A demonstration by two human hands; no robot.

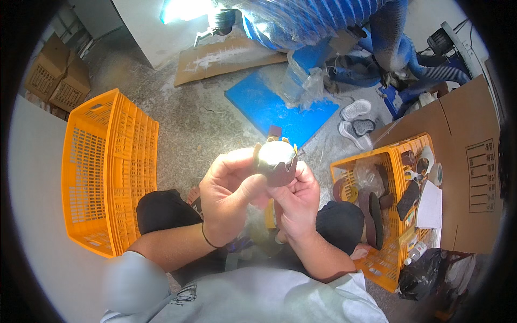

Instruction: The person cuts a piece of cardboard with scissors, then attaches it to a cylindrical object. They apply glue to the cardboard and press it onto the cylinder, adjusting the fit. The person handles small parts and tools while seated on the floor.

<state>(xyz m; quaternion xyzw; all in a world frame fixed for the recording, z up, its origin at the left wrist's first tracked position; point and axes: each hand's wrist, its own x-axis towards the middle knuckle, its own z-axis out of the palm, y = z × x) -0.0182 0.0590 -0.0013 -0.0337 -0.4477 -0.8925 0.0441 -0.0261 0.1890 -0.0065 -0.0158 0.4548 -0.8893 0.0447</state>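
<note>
In front of my chest both hands hold up a brown, sandpaper-like piece (284,175) with a jagged, notched edge. It curls around a round, brightly lit pale face (276,153), whose detail is washed out by glare. My left hand (229,185) pinches it from the left, thumb across the near side. On the right, the thumb and fingers of my right hand (297,202) close on its lower edge. A small brown tab (275,132) stands up at the far rim. Whatever lies behind the fingers is hidden.
Stacked yellow crates (110,177) stand at left. A yellow crate (344,163) at right holds brown strips, and a white sheet (429,205) lies on it. Beyond are a blue board (274,105), sneakers (355,125), blue hoses (396,37) and a lit lamp (188,9).
</note>
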